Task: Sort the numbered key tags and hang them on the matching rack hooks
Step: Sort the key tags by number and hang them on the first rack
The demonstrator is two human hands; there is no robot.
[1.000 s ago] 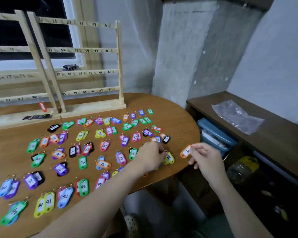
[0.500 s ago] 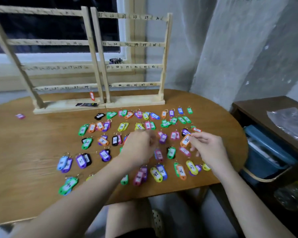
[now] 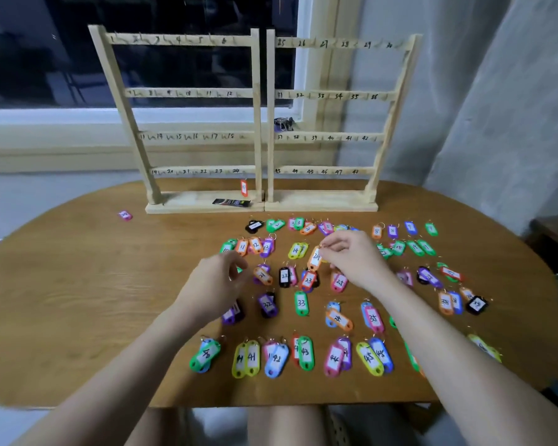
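Fingers of the right hand [image 3: 355, 262] pinch the ring of an orange key tag [image 3: 315, 259] marked 24, dangling above the sorted tags mid-tabletop. Left hand [image 3: 218, 284] hovers loosely curled, gripping nothing. Hook 24 sits at the left rack [image 3: 187, 201]'s bottom rail, by the tabletop's far edge; reaching could scatter rows.

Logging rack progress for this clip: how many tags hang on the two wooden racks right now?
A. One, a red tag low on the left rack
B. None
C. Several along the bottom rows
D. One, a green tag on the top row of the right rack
A: a single red tag hangs under the bottom row of the left rack, near the number 24; every hook on the right rack looks bare.
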